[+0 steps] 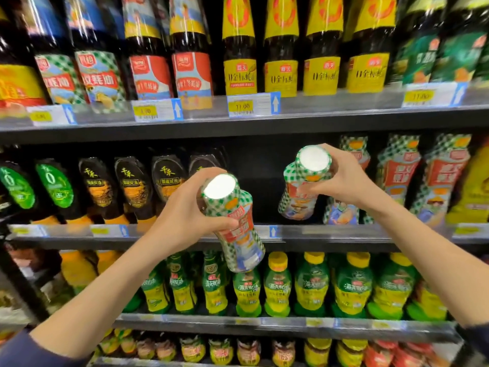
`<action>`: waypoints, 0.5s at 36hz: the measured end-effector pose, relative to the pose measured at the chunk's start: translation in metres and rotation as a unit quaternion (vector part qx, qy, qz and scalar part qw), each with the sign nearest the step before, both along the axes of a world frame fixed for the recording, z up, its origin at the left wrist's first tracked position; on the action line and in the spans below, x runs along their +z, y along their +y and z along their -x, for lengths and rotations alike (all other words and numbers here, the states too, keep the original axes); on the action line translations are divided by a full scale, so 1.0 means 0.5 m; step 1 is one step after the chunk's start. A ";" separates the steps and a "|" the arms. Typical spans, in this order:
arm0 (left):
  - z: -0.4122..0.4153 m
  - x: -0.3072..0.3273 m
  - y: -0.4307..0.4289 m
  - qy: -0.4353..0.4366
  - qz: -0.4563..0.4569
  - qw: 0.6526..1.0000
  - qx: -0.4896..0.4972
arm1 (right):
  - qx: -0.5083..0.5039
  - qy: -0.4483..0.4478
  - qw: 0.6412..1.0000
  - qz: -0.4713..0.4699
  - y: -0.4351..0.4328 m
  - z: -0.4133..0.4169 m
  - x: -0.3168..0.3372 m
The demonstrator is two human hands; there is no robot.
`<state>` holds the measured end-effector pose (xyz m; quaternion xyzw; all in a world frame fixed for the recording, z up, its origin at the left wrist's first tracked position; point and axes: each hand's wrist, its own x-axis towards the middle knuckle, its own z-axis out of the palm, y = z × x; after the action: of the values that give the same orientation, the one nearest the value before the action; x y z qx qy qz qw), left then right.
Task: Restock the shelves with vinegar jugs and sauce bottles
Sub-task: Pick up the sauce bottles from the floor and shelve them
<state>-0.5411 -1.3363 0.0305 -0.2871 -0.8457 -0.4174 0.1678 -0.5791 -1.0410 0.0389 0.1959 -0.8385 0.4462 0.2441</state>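
I hold two sauce bottles with green-checked labels and white flat caps. My left hand [190, 207] grips one bottle [239, 234] near its cap, tilted, in front of the middle shelf's edge. My right hand [341, 178] grips the other bottle [299, 192] at its neck, held over a dark gap on the middle shelf [304, 231]. More bottles of the same kind [397, 176] stand on that shelf just right of the gap.
Dark sauce bottles [132, 186] fill the middle shelf's left part. The top shelf [317, 112] carries tall yellow-labelled and red-labelled bottles. Green and yellow bottles [312, 284] line the shelf below, and smaller bottles sit on the lowest one.
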 end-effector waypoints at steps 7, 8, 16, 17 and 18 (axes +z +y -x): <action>0.027 0.006 0.020 0.018 -0.009 1.000 -0.023 | -0.005 -0.048 0.999 -0.009 0.013 0.048 -0.006; 0.030 0.007 0.023 0.020 -0.011 0.999 -0.025 | -0.007 -0.052 0.999 -0.010 0.014 0.054 -0.007; 0.038 0.028 0.037 0.054 -0.014 0.997 -0.046 | 0.011 -0.078 0.997 -0.012 0.021 0.084 0.005; 0.039 0.031 0.039 0.059 -0.015 0.997 -0.046 | 0.015 -0.082 0.996 -0.016 0.024 0.088 0.007; 0.040 0.034 0.042 0.061 -0.016 0.997 -0.047 | 0.016 -0.086 0.996 -0.023 0.026 0.091 0.010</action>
<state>-0.5613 -1.3155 0.0477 -0.3488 -0.8126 -0.4199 0.2042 -0.6244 -1.0278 0.0440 0.1758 -0.8632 0.4458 0.1590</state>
